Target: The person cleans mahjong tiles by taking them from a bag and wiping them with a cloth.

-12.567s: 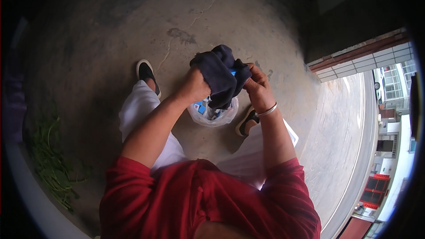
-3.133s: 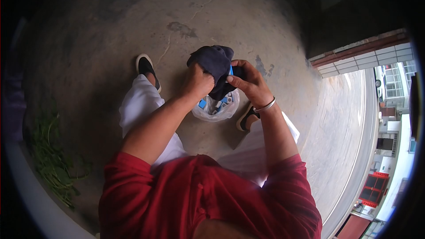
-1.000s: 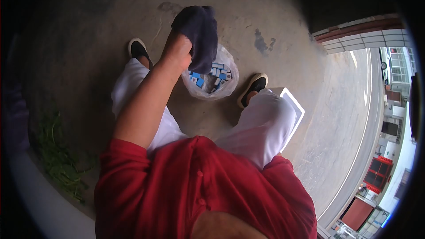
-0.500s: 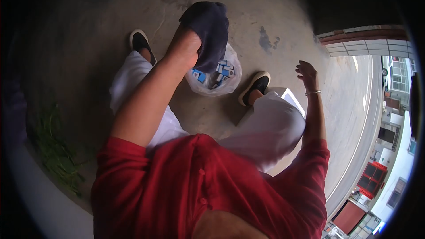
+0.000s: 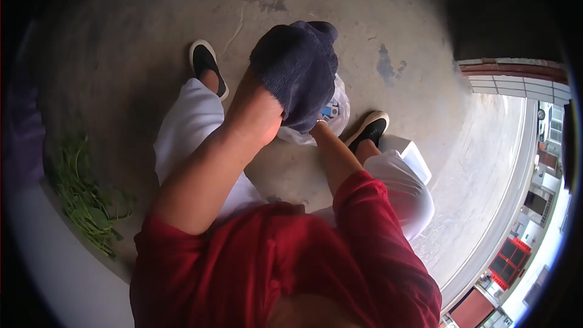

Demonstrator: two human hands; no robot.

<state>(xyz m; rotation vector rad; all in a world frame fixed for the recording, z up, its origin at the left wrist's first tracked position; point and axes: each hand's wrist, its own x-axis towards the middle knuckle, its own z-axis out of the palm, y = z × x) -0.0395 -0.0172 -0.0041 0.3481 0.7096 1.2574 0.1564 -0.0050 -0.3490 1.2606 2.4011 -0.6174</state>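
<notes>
A dark blue cloth with a towel-like texture is draped over my left hand, raised in front of me. Its fingers are hidden under the cloth, which they hold up. My right hand reaches in at the cloth's lower right edge; only the wrist area shows, and its fingers are out of sight behind the fabric. Beyond and below the cloth, a pale plastic bag stands on the floor between my feet. Small blue and white pieces lie in it, mostly covered from view.
My shoes are planted apart on the concrete floor. Beside my right knee is a white box-like object. Green leafy stalks lie on the left, near a pale edge. A road and buildings appear at far right.
My right hand has swung inward from the far right to the cloth. The cloth now hides more of the bag. The view has shifted slightly.
</notes>
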